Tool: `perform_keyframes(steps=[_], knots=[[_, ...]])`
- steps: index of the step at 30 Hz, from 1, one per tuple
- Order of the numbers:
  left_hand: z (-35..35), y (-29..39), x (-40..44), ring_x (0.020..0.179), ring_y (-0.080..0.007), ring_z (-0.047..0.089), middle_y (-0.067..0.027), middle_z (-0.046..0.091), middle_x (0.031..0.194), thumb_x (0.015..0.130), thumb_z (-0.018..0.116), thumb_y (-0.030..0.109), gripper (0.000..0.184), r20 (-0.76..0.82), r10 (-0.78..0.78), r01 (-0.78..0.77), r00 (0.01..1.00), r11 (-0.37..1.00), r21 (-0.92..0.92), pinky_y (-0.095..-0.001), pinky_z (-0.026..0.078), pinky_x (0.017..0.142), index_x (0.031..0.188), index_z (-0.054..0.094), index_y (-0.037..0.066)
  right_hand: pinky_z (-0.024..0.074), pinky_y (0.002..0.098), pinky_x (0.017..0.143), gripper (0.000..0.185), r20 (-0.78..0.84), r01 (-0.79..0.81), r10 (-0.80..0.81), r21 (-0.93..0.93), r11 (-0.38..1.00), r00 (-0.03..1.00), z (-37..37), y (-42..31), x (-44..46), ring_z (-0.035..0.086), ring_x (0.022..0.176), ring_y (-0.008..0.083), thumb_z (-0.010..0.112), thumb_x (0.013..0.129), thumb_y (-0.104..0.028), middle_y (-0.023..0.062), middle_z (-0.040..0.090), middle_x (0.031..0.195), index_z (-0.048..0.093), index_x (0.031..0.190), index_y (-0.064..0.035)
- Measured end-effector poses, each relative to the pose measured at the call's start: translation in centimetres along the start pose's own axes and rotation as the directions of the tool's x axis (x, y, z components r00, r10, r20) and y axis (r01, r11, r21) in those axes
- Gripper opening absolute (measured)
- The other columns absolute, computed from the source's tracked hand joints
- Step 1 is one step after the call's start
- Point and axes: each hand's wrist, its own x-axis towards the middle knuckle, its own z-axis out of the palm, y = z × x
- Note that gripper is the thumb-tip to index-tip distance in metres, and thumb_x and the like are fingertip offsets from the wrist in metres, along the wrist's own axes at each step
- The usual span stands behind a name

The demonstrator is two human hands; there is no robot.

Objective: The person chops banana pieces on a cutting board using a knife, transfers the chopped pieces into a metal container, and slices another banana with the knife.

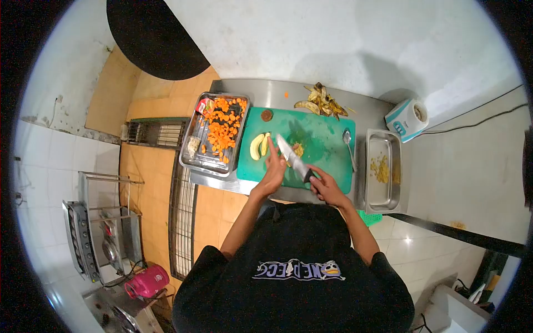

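Observation:
My right hand (pixel 327 187) is closed round the black handle of a knife (pixel 293 157), whose wide blade points up and left over a green cutting board (pixel 333 161). Left of the blade is my left hand (pixel 273 169), with a finger stretched out towards the peeled bananas (pixel 256 147). Whether its other fingers touch anything is hard to make out. Chopped yellow pieces (pixel 298 150) lie on the board just right of the blade. A small round brown item (pixel 267 115) sits near the board's upper left corner, and a spoon (pixel 348 139) rests at its right side.
A metal tray (pixel 185 155) with orange carrot pieces stands left of the board. Banana peels (pixel 322 102) lie behind it. On the right are a metal pan (pixel 383 197) with yellow pieces and a white-and-teal package (pixel 405 119). A pink gas cylinder (pixel 147 281) stands at lower left.

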Motion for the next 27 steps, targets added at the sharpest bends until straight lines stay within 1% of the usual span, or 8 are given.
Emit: perform_keyframes(steps=[3, 7, 9, 13, 17, 21, 25, 27], knots=[[0.0, -0.9, 0.4, 0.156, -0.0375, 0.019, -0.026, 0.031, 0.165, 0.102, 0.021, 0.074, 0.1, 0.028, 0.032, -0.027, 0.999, 0.985, -0.168, -0.0509, 0.008, 0.123, 0.158, -0.031, 0.011, 0.0311, 0.0213, 0.046, 0.051, -0.036, 0.031, -0.027, 0.126, 0.992, 0.999, 0.0, -0.1, -0.3, 0.037, 0.053, 0.0048, 0.055, 0.108, -0.025, -0.0011, 0.051, 0.072, 0.042, 0.157, -0.0195], [0.2, -0.5, 0.5, 0.158, -0.0344, 0.017, -0.0118, 0.03, 0.169, 0.101, 0.019, 0.076, 0.099, 0.075, 0.092, -0.071, 0.993, 0.966, -0.247, -0.0477, 0.009, 0.126, 0.155, -0.037, 0.015, 0.0311, 0.0216, 0.046, 0.05, -0.17, 0.113, -0.099, 0.074, 0.991, 0.98, 0.1, -0.2, 0.2, 0.037, 0.053, 0.0048, 0.055, 0.109, -0.025, -0.001, 0.051, 0.073, 0.043, 0.157, -0.0196], [0.5, -0.7, 0.7, 0.158, -0.0338, 0.015, -0.0111, 0.027, 0.17, 0.102, 0.022, 0.073, 0.098, 0.049, 0.077, -0.057, 0.996, 0.944, -0.326, -0.047, 0.009, 0.127, 0.154, -0.038, 0.016, 0.0319, 0.0222, 0.045, 0.049, 0.024, -0.028, 0.028, 0.021, 0.999, 0.999, 0.0, -0.9, -0.7, 0.037, 0.052, 0.0051, 0.053, 0.109, -0.025, -0.0004, 0.05, 0.074, 0.041, 0.157, -0.0211], [0.6, -0.8, 1.2, 0.159, -0.0338, 0.009, -0.0101, 0.012, 0.174, 0.107, 0.038, 0.059, 0.099, -0.043, 0.076, -0.086, 0.996, 0.939, -0.334, -0.0475, 0.008, 0.127, 0.153, -0.04, 0.019, 0.0325, 0.0233, 0.045, 0.051, 0.02, 0.012, -0.016, 0.201, 0.98, 1.0, 0.4, -1.0, -1.2, 0.037, 0.051, 0.0059, 0.051, 0.11, -0.028, 0.001, 0.048, 0.073, 0.037, 0.159, -0.024], [1.1, 0.0, 2.0, 0.159, -0.0367, 0.007, -0.0126, 0.0, 0.175, 0.106, 0.05, 0.05, 0.107, -0.089, 0.142, -0.165, 0.986, 0.919, -0.357, -0.0483, 0.006, 0.127, 0.154, -0.039, 0.015, 0.0319, 0.0239, 0.043, 0.053, 0.138, -0.093, 0.042, 0.382, 0.92, 0.99, 0.9, -2.4, -2.3, 0.034, 0.046, 0.0066, 0.049, 0.11, -0.032, 0.0017, 0.046, 0.073, 0.033, 0.161, -0.0277], [1.0, -0.6, 2.6, 0.159, -0.0387, 0.005, -0.0175, -0.004, 0.174, 0.1, 0.063, 0.043, 0.118, -0.172, 0.19, -0.194, 0.967, 0.981, -0.007, -0.0523, 0.006, 0.126, 0.155, -0.036, 0.011, 0.0312, 0.0232, 0.042, 0.053, 0.209, -0.206, 0.111, 0.517, 0.831, 0.972, 2.0, -3.7, -3.4, 0.03, 0.044, 0.0054, 0.048, 0.111, -0.034, 0.0, 0.04, 0.073, 0.032, 0.161, -0.0292], [0.1, -1.2, 2.8, 0.159, -0.0393, 0.006, -0.0195, -0.004, 0.173, 0.096, 0.071, 0.031, 0.122, -0.147, 0.359, -0.294, 0.922, 0.894, 0.337, -0.0523, 0.007, 0.126, 0.156, -0.033, 0.006, 0.0309, 0.0229, 0.042, 0.054, 0.215, -0.259, 0.152, 0.664, 0.701, 0.965, 1.7, -3.9, -3.8, 0.028, 0.044, 0.0049, 0.049, 0.11, -0.035, -0.0005, 0.037, 0.073, 0.031, 0.161, -0.0292], [0.1, -1.6, 2.6, 0.158, -0.0427, 0.01, -0.0203, -0.002, 0.173, 0.096, 0.071, 0.034, 0.122, -0.156, 0.353, -0.283, 0.923, 0.894, 0.347, -0.0557, 0.008, 0.124, 0.158, -0.03, 0.005, 0.0342, 0.0249, 0.041, 0.055, 0.202, -0.139, -0.019, 0.735, 0.664, 0.979, 1.2, -3.9, -3.9, 0.035, 0.043, 0.0076, 0.048, 0.11, -0.033, 0.0022, 0.045, 0.074, 0.029, 0.161, -0.0285]])
